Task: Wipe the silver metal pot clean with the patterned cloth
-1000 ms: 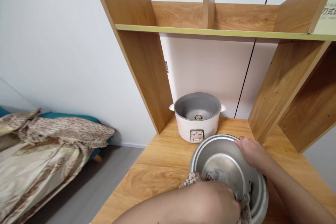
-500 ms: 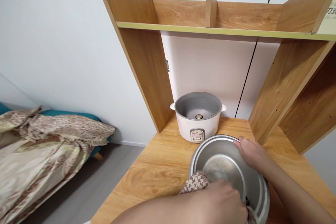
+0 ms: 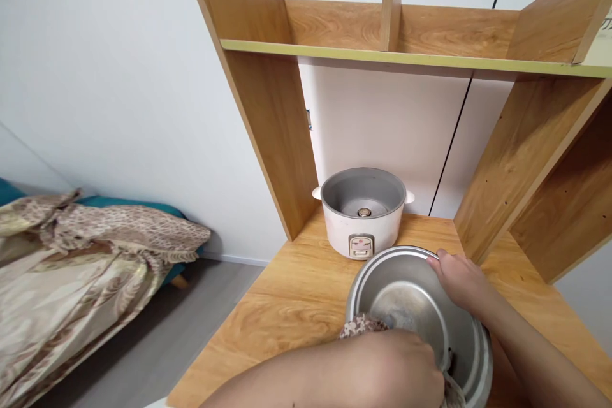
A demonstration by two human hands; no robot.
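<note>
- Here our right hand [image 3: 459, 280] clamps the metal pot [image 3: 415, 312] rim, steadying it on the table [image 3: 296, 293].
- Our left hand [image 3: 401, 366] bunches a patterned cloth [image 3: 358, 326] inside it.

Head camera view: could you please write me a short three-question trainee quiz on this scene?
1. True or false: the right hand grips the rim of the metal pot.
2. What does the left hand press into the pot? A sponge, B patterned cloth, C brush.
3. Where does the rice cooker base stand?

Key: 1 true. 2 B. 3 On the wooden desk, behind the pot, lid off.
</note>
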